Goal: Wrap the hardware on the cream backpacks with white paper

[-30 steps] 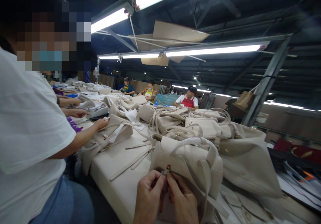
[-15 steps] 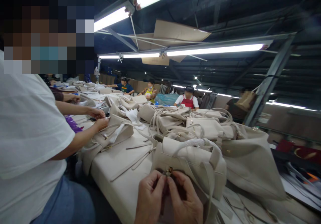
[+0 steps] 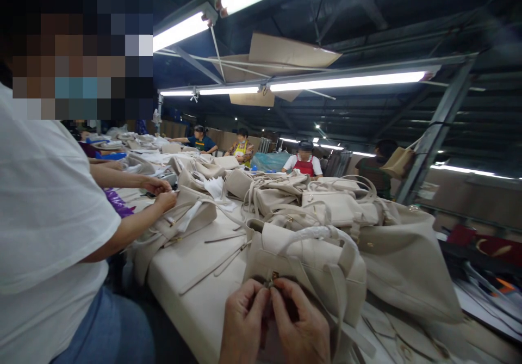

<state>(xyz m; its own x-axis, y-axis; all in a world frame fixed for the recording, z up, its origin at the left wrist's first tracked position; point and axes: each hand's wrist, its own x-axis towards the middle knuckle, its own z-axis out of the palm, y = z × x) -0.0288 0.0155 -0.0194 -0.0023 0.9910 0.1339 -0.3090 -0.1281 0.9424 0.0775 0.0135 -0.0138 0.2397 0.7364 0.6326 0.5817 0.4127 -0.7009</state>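
Right in front of me stands a cream handbag [image 3: 302, 258], its top handle [image 3: 314, 234] partly wrapped in clear plastic. A small gold-coloured metal fitting [image 3: 275, 275] shows on its near side. Just below that fitting, my left hand [image 3: 243, 318] and my right hand [image 3: 302, 320] meet, thumbs and forefingers pinched together at the fitting's lower end. The fingertips cover most of what they pinch, and the remaining fingers curl underneath. A loose strap [image 3: 339, 304] hangs beside my right hand.
Thin straps [image 3: 216, 266] lie on the pale table [image 3: 183, 298] to the left. More cream bags [image 3: 403, 266] are heaped behind and right. At left a co-worker in a white shirt [image 3: 53, 190] handles another bag [image 3: 196, 211]. Several people sit farther back.
My hands stay pinched at the fitting, with only a slight shift of the fingertips. The handbag has moved slightly left. At the far right, a person in the background has moved.
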